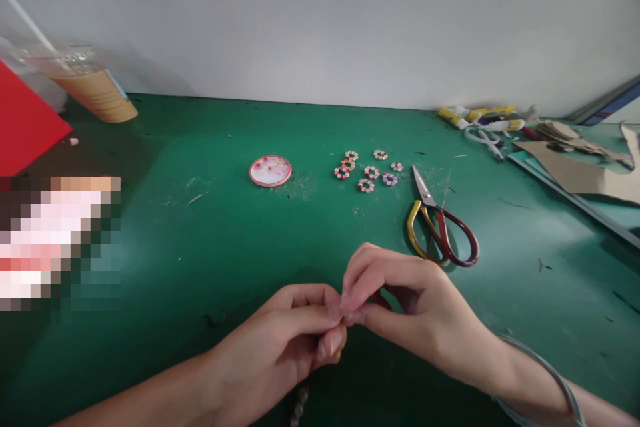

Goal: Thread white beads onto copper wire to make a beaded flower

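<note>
My left hand [295, 333] is closed, with a strand of dark beads [300, 403] hanging down beneath its fingers. Against its fingertips my right hand [410, 307] is pinched shut. Whatever lies between the two sets of fingertips is too small and hidden to make out. Just beyond my right hand lie scissors [435, 220] with one yellow and one red-brown handle, blades pointing away. Several small flower-shaped bead rings [371, 172] are spread on the green table. To their left is a small round dish [271, 171] with a red rim and a pinkish-white surface.
A tilted plastic cup [95, 87] with a straw stands at the back left, near a red sheet [25, 120]. At the right are yellow-and-white tubes [480, 117], cardboard scraps [575, 170] and a cutting-mat-like board [575, 207]. A white wall [280, 27] borders the green table [200, 240].
</note>
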{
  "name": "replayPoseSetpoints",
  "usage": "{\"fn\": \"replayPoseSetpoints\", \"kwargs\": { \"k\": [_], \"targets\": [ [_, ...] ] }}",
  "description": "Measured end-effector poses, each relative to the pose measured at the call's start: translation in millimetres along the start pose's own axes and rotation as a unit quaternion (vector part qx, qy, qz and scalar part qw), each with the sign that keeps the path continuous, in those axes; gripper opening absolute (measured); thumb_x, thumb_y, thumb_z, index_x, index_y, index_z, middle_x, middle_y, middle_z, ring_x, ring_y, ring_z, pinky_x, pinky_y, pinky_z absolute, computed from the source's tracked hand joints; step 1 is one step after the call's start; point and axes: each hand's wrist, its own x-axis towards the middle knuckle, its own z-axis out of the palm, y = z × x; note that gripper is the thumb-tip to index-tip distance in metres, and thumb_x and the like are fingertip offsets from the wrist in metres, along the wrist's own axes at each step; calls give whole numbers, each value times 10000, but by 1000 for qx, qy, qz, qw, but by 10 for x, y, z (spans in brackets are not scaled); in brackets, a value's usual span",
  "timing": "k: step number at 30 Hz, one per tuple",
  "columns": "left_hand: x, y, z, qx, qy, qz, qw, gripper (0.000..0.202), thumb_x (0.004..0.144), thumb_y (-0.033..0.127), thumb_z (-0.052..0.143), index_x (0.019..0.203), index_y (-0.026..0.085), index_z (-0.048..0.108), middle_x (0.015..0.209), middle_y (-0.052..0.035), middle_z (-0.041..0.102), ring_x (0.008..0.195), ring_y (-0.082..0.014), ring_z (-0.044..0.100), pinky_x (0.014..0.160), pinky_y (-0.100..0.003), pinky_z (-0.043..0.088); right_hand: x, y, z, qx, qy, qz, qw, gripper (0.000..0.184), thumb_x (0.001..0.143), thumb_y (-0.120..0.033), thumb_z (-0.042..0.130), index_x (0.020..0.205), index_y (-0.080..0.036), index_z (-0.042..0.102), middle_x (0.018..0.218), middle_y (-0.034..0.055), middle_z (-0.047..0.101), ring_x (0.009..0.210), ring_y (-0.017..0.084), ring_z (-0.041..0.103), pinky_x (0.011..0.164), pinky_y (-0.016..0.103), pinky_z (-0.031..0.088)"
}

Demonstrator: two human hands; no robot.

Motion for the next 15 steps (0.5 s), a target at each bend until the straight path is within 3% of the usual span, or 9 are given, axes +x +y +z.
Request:
{"fn": "replayPoseSetpoints", "kwargs": {
  "k": [5, 15],
  "targets": [
    [10, 17, 6, 8, -6, 2, 1000, 91, 871, 88, 582, 801, 101, 639, 597, 15, 544, 576, -88, 429, 594, -215, 326, -9, 12, 12, 11, 20, 24, 999, 120, 800, -70, 675, 735, -168, 691, 825, 20, 643, 735, 145, 585, 623, 281, 430],
    [22, 53, 1, -1, -2, 12, 1000, 121, 867, 103, 588, 758, 112, 638, 593, 18, 537, 590, -94, 427, 623, -228, 345, -7, -2, 24, 7, 23, 24, 999, 173, 782, -22, 631, 774, -178, 706, 814, 17, 647, 731, 151, 581, 617, 283, 422]
  ]
}}
